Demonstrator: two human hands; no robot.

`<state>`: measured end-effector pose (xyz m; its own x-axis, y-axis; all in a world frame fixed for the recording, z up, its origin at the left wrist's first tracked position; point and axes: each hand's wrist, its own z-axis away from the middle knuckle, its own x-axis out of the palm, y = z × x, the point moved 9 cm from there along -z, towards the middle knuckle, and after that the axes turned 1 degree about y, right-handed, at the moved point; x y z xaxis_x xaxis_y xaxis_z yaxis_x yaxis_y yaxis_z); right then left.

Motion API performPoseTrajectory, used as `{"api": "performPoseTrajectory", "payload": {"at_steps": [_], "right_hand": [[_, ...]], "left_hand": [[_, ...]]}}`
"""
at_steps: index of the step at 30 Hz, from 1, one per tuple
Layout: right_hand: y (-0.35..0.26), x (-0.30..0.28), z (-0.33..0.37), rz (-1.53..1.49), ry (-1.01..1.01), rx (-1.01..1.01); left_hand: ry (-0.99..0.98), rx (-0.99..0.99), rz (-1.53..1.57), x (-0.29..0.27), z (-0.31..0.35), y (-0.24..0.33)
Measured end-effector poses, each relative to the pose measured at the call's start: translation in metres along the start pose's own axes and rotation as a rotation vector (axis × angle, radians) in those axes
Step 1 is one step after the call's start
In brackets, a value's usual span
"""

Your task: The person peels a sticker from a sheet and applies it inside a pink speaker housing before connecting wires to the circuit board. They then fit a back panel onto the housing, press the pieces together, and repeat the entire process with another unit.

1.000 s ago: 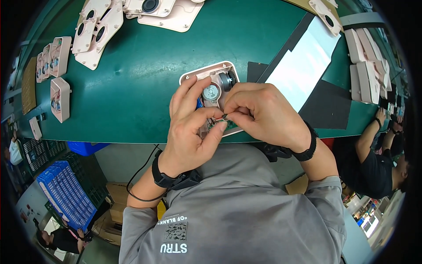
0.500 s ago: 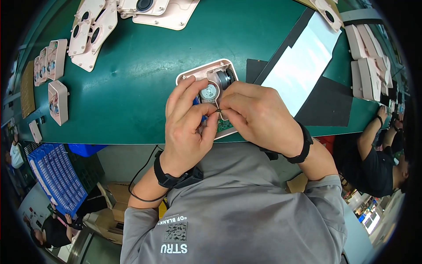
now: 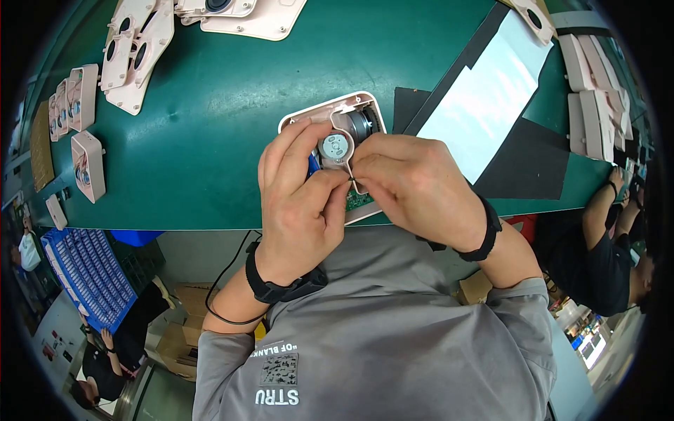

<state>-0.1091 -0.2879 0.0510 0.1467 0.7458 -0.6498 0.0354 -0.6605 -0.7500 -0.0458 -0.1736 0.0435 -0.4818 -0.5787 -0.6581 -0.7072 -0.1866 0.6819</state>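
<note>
A pale pink plastic housing (image 3: 324, 107) lies open side up on the bench near its front edge. Inside it are a round silver disc-shaped part (image 3: 334, 146), a black cylindrical part (image 3: 361, 124), a blue part (image 3: 313, 165) and a green circuit board (image 3: 358, 199). My left hand (image 3: 298, 193) is over the left side of the housing, thumb and forefinger pinched together, its other fingers lying over the rim. From the right, my right hand (image 3: 414, 172) pinches at the same spot. Between the fingertips shows a small dark piece (image 3: 352, 179), too small to name.
Pink panels with black ovals (image 3: 140, 52) lie at the far left, above several filled housings (image 3: 88, 166). A white sheet (image 3: 484, 98) and black sheets (image 3: 526, 161) cover the right side. More pink housings (image 3: 593, 119) are stacked at far right. Co-workers sit on both sides.
The view has shifted slightly. Both hands keep pinching at the same spot over the housing, with the fingertips only slightly moved.
</note>
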Motion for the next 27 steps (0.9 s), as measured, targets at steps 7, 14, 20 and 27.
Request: {"api": "performPoseTrajectory", "payload": {"at_steps": [7,14,20,27], "right_hand": [[-0.001,0.005,0.002,0.117,0.042,0.041],[-0.001,0.010,0.002,0.168,0.038,0.041],[0.000,-0.045,0.022,-0.097,0.278,0.191],[0.033,-0.019,0.036,-0.015,0.076,0.551]], "left_hand": [[0.015,0.029,-0.020,0.002,0.004,-0.001],[0.010,0.010,-0.065,0.003,0.005,-0.003],[0.028,-0.084,-0.098,0.001,0.011,-0.006],[0.011,-0.102,0.203,-0.026,0.016,0.000]]}}
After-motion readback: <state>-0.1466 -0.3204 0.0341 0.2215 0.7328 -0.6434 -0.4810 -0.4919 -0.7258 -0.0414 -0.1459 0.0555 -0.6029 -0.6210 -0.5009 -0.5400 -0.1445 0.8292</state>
